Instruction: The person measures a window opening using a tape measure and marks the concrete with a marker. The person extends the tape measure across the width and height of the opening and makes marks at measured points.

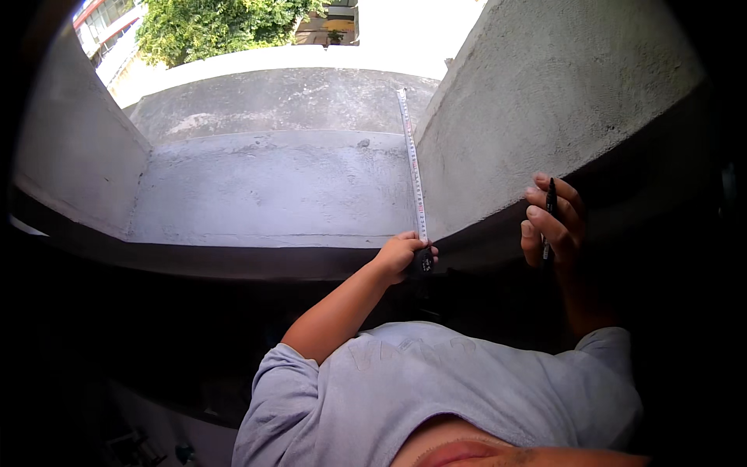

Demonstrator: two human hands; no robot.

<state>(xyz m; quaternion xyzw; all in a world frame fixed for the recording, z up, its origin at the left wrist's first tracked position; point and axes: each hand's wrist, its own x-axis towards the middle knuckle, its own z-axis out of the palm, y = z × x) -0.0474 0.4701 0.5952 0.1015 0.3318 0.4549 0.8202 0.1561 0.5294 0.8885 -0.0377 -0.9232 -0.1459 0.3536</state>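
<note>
My left hand (pixel 401 255) is closed round the dark case of a tape measure (pixel 423 263) at the inner edge of a concrete window sill (pixel 272 191). From the case, the white tape blade (pixel 415 167) runs outward across the sill, close to the right side wall, and its far end lies over the darker outer ledge. My right hand (pixel 556 222) is raised in front of the wall on the right, its fingers bent round a black marker pen (pixel 551 204). The pen stands nearly upright, with its tapered end up, apart from any surface.
Rough concrete side walls flank the opening, one at the right (pixel 560 93) and one at the left (pixel 78 148). Past the outer ledge (pixel 280 97) show a leafy green tree (pixel 210 31) and buildings. Deep shadow covers the room below the sill.
</note>
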